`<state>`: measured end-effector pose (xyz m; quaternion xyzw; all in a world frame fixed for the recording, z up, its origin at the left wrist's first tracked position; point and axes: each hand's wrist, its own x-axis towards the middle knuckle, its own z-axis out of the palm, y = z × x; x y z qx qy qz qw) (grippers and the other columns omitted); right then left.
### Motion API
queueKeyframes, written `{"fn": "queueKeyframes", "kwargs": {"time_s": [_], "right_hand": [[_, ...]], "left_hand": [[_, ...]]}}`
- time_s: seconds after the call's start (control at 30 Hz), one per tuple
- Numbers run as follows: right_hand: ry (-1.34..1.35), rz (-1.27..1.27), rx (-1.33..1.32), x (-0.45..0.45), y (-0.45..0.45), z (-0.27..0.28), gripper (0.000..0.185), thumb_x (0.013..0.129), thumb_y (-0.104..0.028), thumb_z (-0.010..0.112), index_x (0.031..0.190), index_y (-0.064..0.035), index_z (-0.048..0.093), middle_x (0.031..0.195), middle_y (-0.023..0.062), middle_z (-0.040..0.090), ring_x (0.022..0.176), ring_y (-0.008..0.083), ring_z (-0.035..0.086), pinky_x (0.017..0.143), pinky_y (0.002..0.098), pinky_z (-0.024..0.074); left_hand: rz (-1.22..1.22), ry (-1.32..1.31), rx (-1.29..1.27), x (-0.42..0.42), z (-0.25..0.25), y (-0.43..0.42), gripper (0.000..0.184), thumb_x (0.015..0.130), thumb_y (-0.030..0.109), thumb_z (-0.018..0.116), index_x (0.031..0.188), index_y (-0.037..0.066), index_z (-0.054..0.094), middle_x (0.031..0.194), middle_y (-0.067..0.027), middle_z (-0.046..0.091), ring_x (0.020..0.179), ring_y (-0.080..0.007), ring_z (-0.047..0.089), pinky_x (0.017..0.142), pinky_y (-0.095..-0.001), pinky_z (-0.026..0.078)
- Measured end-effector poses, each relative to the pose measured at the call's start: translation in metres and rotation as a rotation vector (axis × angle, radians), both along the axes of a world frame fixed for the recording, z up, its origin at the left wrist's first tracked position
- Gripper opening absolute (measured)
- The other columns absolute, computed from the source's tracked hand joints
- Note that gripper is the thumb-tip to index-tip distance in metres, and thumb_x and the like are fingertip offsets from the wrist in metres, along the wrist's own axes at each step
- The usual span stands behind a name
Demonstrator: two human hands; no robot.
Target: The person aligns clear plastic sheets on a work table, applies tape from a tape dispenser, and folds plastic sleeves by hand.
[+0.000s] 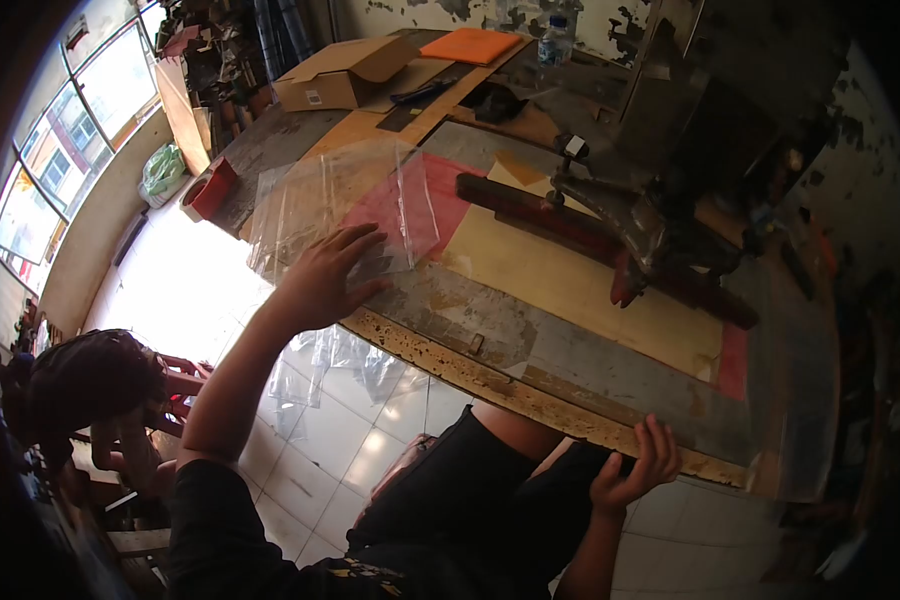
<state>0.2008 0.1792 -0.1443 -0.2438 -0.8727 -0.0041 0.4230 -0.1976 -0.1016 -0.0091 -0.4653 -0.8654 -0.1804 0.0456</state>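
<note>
Worktable point(510, 325): box label point(314, 98) illegible, left fingers point(363, 242) spread at plastic point(310, 190), right fingers point(659, 444) holding edge point(470, 368).

Black top point(470, 580) is worn, plain around a small yellowish print point(368, 572) on the front; its motif can't be made out. Left sleeve point(210, 515), also black, is cut short. Black shorts point(450, 490) are worn below, plain where seen, hemmed above the knee. Both hands point(330, 275) are seen bare.

A hand could pass over the table point(582, 345) at centre, between left hand point(328, 276) and right hand point(638, 465); the bar point(578, 227) slants across right of centre, in the way; bag point(342, 195) lies left of centre.
</note>
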Motion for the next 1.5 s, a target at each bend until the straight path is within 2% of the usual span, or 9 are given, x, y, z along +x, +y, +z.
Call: {"fn": "queueKeyframes", "kwargs": {"time_s": [0.33,0.43,0.77,0.8,0.9,1.03,1.23,1.3,1.5], "right_hand": [[0.036,0.086,-0.176,0.002,-0.012,0.023,0.048,0.104,-0.044,0.052,0.131,-0.0061,0.062,0.141,0.0127,0.064,0.142,0.0369,0.049,0.119,0.0557,0.0253],[0.191,0.32,-0.192,-0.017,-0.027,0.051,0.049,0.102,-0.042,0.058,0.132,-0.0027,0.059,0.142,0.0165,0.062,0.143,0.0412,0.048,0.121,0.0589,0.0296],[0.649,0.835,-0.93,-0.073,-0.048,0.191,0.149,0.069,-0.076,0.087,0.168,-0.0017,0.004,0.17,0.0283,0.024,0.149,0.0443,0.043,0.125,0.0566,0.0269],[0.679,0.894,-0.973,-0.067,-0.044,0.196,0.15,0.065,-0.068,0.093,0.168,-0.0006,0.006,0.161,0.0278,0.039,0.142,0.0402,0.053,0.111,0.0505,0.0488],[0.589,0.841,-1.074,-0.034,-0.025,0.197,0.143,0.066,-0.059,0.097,0.166,0.0012,0.015,0.134,0.0247,0.064,0.109,0.0317,0.074,0.076,0.0353,0.0634],[0.495,0.803,-1.288,0.011,-0.005,0.201,0.097,0.087,-0.031,0.088,0.159,0.0048,0.033,0.082,0.015,0.073,0.047,0.0144,0.063,0.04,0.0238,0.0483],[0.37,0.572,-1.316,0.022,0.058,0.139,0.062,0.1,-0.011,0.068,0.155,0.0012,0.044,0.085,0.0119,0.073,0.058,0.0122,0.064,0.051,0.0256,0.0506],[0.344,0.528,-1.249,0.014,0.073,0.117,0.062,0.1,-0.011,0.068,0.155,0.0006,0.044,0.09,0.0096,0.073,0.071,0.0119,0.068,0.059,0.0256,0.0522],[0.29,0.414,-1.135,-0.002,0.095,0.091,0.051,0.099,-0.022,0.076,0.141,-0.0011,0.057,0.097,0.0061,0.072,0.082,0.0132,0.069,0.069,0.0248,0.0516]], "left_hand": [[0.306,0.245,0.634,0.076,0.062,-0.051,0.022,0.101,-0.004,0.062,0.12,-0.001,0.074,0.114,-0.0145,0.08,0.109,-0.0246,0.076,0.096,-0.0368,0.056],[0.264,-0.022,0.872,0.094,0.095,-0.11,0.039,0.111,0.016,0.047,0.134,-0.013,0.059,0.118,-0.0256,0.074,0.1,-0.0298,0.076,0.093,-0.0432,0.06],[-0.063,-0.863,1.196,0.089,0.099,-0.071,0.05,0.11,0.038,0.051,0.139,-0.003,0.055,0.108,-0.0183,0.073,0.079,-0.0287,0.077,0.058,-0.0342,0.06],[-0.12,-0.977,1.169,0.092,0.091,-0.06,0.051,0.111,0.039,0.051,0.139,-0.003,0.054,0.109,-0.0186,0.074,0.082,-0.0292,0.077,0.06,-0.0354,0.062],[-0.147,-1.179,1.018,0.109,0.062,-0.019,0.054,0.111,0.043,0.049,0.139,-0.003,0.052,0.113,-0.0206,0.074,0.089,-0.0303,0.078,0.069,-0.0384,0.066],[-0.472,-1.662,0.949,0.13,0.02,0.031,0.07,0.112,0.055,0.038,0.153,-0.003,0.04,0.124,-0.0246,0.07,0.099,-0.0328,0.076,0.074,-0.0407,0.066],[-0.508,-1.356,0.636,0.125,-0.007,0.083,0.062,0.11,0.037,0.057,0.159,0.006,0.036,0.134,-0.0228,0.066,0.108,-0.0288,0.073,0.089,-0.0394,0.059],[-0.463,-0.743,0.359,0.122,-0.011,0.1,0.069,0.101,0.018,0.073,0.159,0.005,0.039,0.133,-0.0197,0.067,0.112,-0.0247,0.073,0.097,-0.037,0.058],[-0.319,-0.876,0.408,0.109,-0.02,0.134,0.052,0.098,0.011,0.077,0.145,0.0,0.057,0.126,-0.0129,0.071,0.117,-0.0177,0.069,0.099,-0.0339,0.056]]}}
